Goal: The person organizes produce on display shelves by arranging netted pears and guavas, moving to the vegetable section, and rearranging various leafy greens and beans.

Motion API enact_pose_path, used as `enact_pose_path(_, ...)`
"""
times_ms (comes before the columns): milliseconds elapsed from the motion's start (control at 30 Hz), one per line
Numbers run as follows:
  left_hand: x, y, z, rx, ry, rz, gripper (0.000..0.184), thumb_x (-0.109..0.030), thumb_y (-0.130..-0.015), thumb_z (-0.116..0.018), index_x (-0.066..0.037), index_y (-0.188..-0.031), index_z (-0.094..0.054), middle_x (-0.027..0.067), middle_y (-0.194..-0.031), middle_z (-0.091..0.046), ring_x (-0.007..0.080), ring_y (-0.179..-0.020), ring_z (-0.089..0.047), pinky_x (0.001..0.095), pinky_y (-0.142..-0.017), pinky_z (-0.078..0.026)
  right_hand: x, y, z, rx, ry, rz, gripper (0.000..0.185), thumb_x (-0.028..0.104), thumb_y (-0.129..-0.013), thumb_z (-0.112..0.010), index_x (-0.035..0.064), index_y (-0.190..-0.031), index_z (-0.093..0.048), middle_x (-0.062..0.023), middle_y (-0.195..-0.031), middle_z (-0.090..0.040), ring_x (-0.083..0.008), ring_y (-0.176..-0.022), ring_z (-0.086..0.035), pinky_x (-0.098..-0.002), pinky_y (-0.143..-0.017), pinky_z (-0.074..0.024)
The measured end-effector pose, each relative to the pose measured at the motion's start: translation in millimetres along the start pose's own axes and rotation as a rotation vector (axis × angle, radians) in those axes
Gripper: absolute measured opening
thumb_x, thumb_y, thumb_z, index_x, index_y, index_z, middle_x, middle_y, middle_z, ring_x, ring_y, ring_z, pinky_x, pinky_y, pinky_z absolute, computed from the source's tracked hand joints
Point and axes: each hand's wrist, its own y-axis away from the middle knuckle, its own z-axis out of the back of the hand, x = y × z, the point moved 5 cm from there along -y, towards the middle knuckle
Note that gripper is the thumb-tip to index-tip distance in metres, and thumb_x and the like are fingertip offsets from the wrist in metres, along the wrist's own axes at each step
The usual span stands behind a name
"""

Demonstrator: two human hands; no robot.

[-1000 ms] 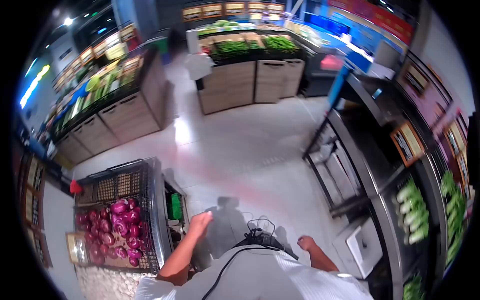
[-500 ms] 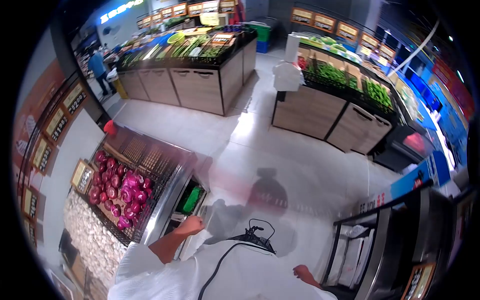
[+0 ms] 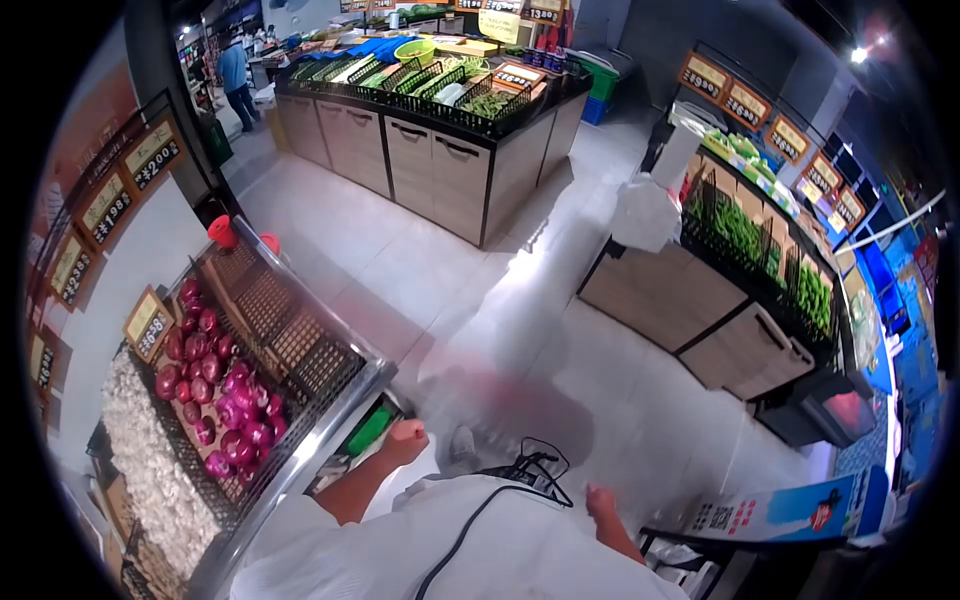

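My left hand [image 3: 407,441] is closed in a loose fist with nothing seen in it. It hangs beside the metal-edged produce stand, close to a green item [image 3: 370,430] on a lower shelf. My right hand [image 3: 600,502] is low on the other side of my body, its fingers curled and no object visible in them. On the stand, red onions [image 3: 236,446] fill a black crate, and a heap of white garlic [image 3: 140,470] lies along its near side. A black device with a wire loop [image 3: 540,468] and a cable is at the front of my white shirt.
Empty black crates [image 3: 290,325] sit beyond the onions. A vegetable counter [image 3: 440,185] stands ahead, another with green peppers [image 3: 735,225] at the right. Pale tiled floor [image 3: 480,330] runs between them. A person in blue [image 3: 236,85] is far left. A printed blue box [image 3: 770,510] is right.
My view has turned and moved forward; the counters have shifted right in view and the dark rack at right has mostly left it. Both hands have swung slightly and hold nothing visible.
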Motion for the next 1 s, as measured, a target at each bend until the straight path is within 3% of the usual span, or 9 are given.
enact_pose_path(67, -14.0, -63.0, -0.7, -0.052, -0.023, -0.115, 0.013, -0.015, -0.079, -0.068, -0.005, -0.078, -0.06, 0.016, -0.073, -0.064, 0.0336, -0.068, -0.063, 0.044, -0.063, -0.049, 42.0, -7.7, 28.5, 0.143, 0.092, -0.01, 0.054, 0.041, -0.107, -0.039, -0.0014, -0.102, -0.073, -0.0289, -0.104, -0.07, -0.0477, -0.106, -0.064, -0.0564, -0.095, -0.0502)
enact_pose_path(167, -63.8, -140.8, 32.4, -0.001, 0.027, -0.132, 0.013, -0.015, -0.08, -0.068, -0.004, -0.079, -0.06, 0.0155, -0.075, -0.064, 0.0311, -0.068, -0.062, 0.0428, -0.063, -0.048, 26.8, -73.0, 28.1, 0.095, 0.096, 0.143, 0.052, 0.038, -0.108, -0.04, -0.0021, -0.101, -0.073, -0.0284, -0.097, -0.071, -0.0442, -0.097, -0.069, -0.0544, -0.088, -0.0544)
enact_pose_path(267, -98.3, -206.2, 65.1, 0.048, 0.091, -0.099, 0.015, -0.015, -0.082, -0.068, -0.003, -0.08, -0.06, 0.0152, -0.075, -0.063, 0.0285, -0.067, -0.06, 0.0411, -0.063, -0.048, 52.1, -115.4, 66.7, 0.213, -0.163, -0.322, 0.045, 0.033, -0.107, -0.046, -0.0013, -0.096, -0.073, -0.024, -0.085, -0.072, -0.0393, -0.077, -0.073, -0.0496, -0.073, -0.0583)
enact_pose_path(367, -97.4, -278.6, 96.9, 0.054, 0.14, -0.028, 0.018, -0.017, -0.085, -0.07, -0.003, -0.082, -0.061, 0.0145, -0.074, -0.063, 0.027, -0.067, -0.058, 0.0397, -0.063, -0.048, 81.5, -192.6, 54.2, 0.219, -0.103, -0.272, 0.034, 0.026, -0.101, -0.055, -0.0007, -0.091, -0.072, -0.0192, -0.075, -0.071, -0.0354, -0.061, -0.07, -0.0447, -0.061, -0.0577)
enact_pose_path(600, -41.6, -408.7, 117.5, 0.065, -0.017, 0.126, 0.026, -0.028, -0.092, -0.073, -0.004, -0.087, -0.065, 0.0116, -0.077, -0.066, 0.0246, -0.068, -0.058, 0.0391, -0.068, -0.05, 197.5, -357.1, 45.7, 0.548, 0.172, 0.318, 0.021, 0.02, -0.089, -0.063, 0.0033, -0.08, -0.073, -0.0154, -0.072, -0.071, -0.0333, -0.06, -0.069, -0.0435, -0.062, -0.0576)
enact_pose_path(767, -3.2, -475.9, 132.5, 0.125, -0.052, 0.133, 0.025, -0.03, -0.092, -0.073, -0.005, -0.096, -0.07, 0.0115, -0.082, -0.069, 0.025, -0.076, -0.066, 0.0377, -0.073, -0.053, 291.9, -493.7, 121.2, 0.711, 0.181, -0.013, 0.026, 0.028, -0.088, -0.064, 0.0045, -0.084, -0.075, -0.0139, -0.085, -0.075, -0.0312, -0.07, -0.072, -0.0466, -0.072, -0.0585)
enact_pose_path(833, -11.7, -507.3, 158.7, 0.047, 0.018, 0.201, 0.025, -0.029, -0.091, -0.073, -0.005, -0.098, -0.07, 0.0118, -0.085, -0.071, 0.0249, -0.079, -0.068, 0.0377, -0.074, -0.054, 293.3, -599.0, 88.1, 0.86, 0.519, 0.357, 0.031, 0.03, -0.091, -0.059, 0.0046, -0.093, -0.076, -0.0167, -0.107, -0.075, -0.0334, -0.092, -0.073, -0.0468, -0.083, -0.0575)
enact_pose_path(900, -15.6, -527.3, 181.9, -0.08, 0.112, 0.31, 0.026, -0.028, -0.091, -0.073, -0.005, -0.1, -0.071, 0.0123, -0.088, -0.072, 0.0244, -0.082, -0.07, 0.0382, -0.075, -0.054, 316.2, -693.1, 86.9, 0.724, 0.794, 0.615, 0.034, 0.029, -0.094, -0.055, 0.0059, -0.103, -0.077, -0.0186, -0.122, -0.071, -0.0338, -0.11, -0.068, -0.046, -0.093, -0.0554)
enact_pose_path(1000, 9.9, -550.3, 202.4, -0.213, 0.116, 0.407, 0.027, -0.028, -0.09, -0.074, -0.004, -0.102, -0.071, 0.0132, -0.091, -0.073, 0.0234, -0.084, -0.07, 0.038, -0.075, -0.055, 404.5, -798.3, 135.2, 0.465, 0.762, 0.585, 0.031, 0.026, -0.092, -0.055, 0.0073, -0.101, -0.078, -0.0168, -0.108, -0.074, -0.036, -0.104, -0.07, -0.0475, -0.091, -0.0559)
